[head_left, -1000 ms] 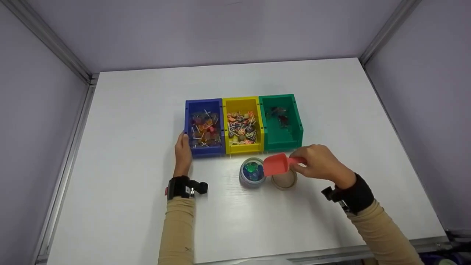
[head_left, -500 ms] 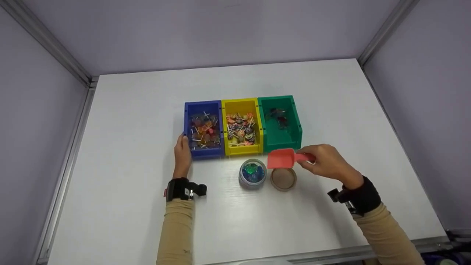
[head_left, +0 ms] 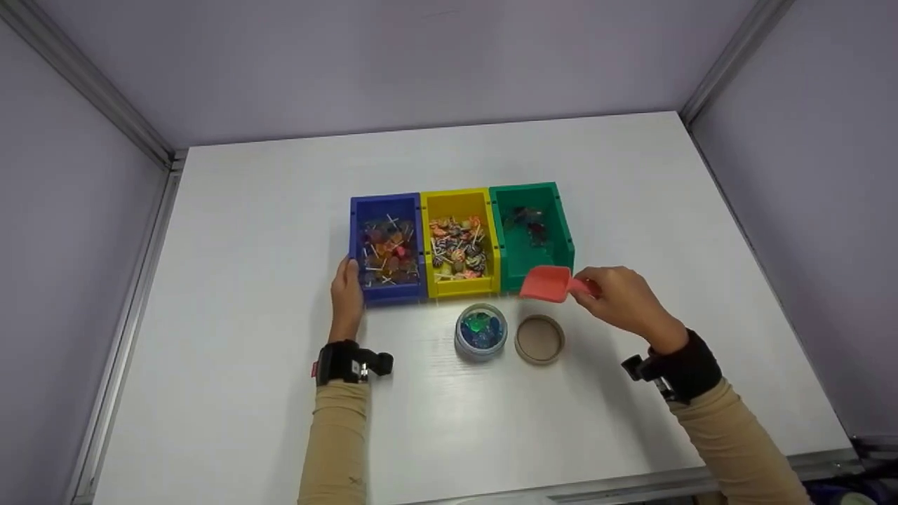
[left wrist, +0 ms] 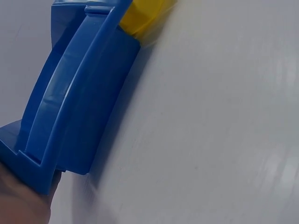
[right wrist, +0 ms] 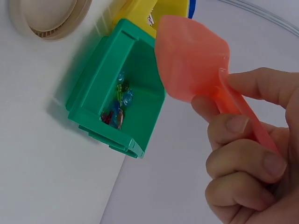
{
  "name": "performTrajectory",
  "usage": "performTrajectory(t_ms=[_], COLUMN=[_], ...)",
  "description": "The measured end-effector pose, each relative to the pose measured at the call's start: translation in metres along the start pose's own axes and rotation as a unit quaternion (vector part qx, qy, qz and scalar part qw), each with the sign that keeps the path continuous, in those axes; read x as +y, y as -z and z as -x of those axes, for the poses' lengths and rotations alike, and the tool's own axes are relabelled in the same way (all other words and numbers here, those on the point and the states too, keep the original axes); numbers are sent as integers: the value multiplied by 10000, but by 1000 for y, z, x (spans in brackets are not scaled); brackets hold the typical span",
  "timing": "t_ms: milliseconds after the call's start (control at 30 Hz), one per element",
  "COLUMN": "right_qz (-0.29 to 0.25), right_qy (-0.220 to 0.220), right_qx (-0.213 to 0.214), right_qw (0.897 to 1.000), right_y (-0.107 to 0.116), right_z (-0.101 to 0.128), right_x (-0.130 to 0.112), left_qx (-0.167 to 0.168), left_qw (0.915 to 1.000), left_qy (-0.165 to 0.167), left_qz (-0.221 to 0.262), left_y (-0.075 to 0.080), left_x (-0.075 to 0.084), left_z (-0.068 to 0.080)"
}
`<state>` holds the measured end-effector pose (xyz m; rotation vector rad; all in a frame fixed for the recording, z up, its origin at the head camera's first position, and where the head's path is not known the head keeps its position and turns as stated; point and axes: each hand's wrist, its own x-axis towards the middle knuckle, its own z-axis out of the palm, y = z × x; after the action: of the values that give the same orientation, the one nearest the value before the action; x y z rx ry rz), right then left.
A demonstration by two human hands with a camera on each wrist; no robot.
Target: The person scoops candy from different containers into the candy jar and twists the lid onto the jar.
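My right hand [head_left: 621, 300] grips the handle of a pink plastic scoop [head_left: 548, 283] [right wrist: 191, 58], held over the front edge of the green bin [head_left: 531, 235] [right wrist: 117, 100], which holds a few wrapped candies. My left hand [head_left: 346, 294] rests with straight fingers against the front left corner of the blue bin [head_left: 387, 247] [left wrist: 70, 112], full of lollipops. Between them stands the yellow bin [head_left: 459, 240], also full of candies. A small clear jar [head_left: 481, 332] with blue and green candies sits in front of the bins, its tan lid [head_left: 539, 339] [right wrist: 46, 16] lying beside it.
The three bins stand side by side in the middle of a white table [head_left: 245, 393]. Grey walls with metal rails [head_left: 133, 294] enclose the table on the left, back and right. The table's front edge runs near my arms.
My right hand has carried the scoop up and away from the jar toward the green bin. The left hand has stayed against the blue bin.
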<state>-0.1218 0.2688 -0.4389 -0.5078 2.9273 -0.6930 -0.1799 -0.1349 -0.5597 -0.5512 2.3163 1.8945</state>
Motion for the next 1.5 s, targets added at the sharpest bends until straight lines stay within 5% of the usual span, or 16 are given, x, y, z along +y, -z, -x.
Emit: performTrajectory(t_ms=[367, 667, 867, 1267, 1500], right_qz=[748, 1755, 1956, 2690, 2777], right_qy=[-541, -44, 262, 123, 231], right_qx=[37, 498, 825, 239, 532], right_qw=[9957, 9832, 9769, 9628, 9589], right_y=[9, 11, 8, -5, -21], right_z=[-19, -40, -50, -75, -84], right_x=[-6, -7, -10, -26, -36], left_qx=[-65, -83, -70, -62, -53], left_qw=[9991, 9992, 9994, 9996, 9996], left_qy=[-385, -392, -339, -293, -255], left_qz=[-136, -53, -45, 6, 53], left_y=[3, 0, 1, 2, 1], left_x=[-3, -3, -3, -4, -7], left_z=[-1, 0, 0, -2, -3])
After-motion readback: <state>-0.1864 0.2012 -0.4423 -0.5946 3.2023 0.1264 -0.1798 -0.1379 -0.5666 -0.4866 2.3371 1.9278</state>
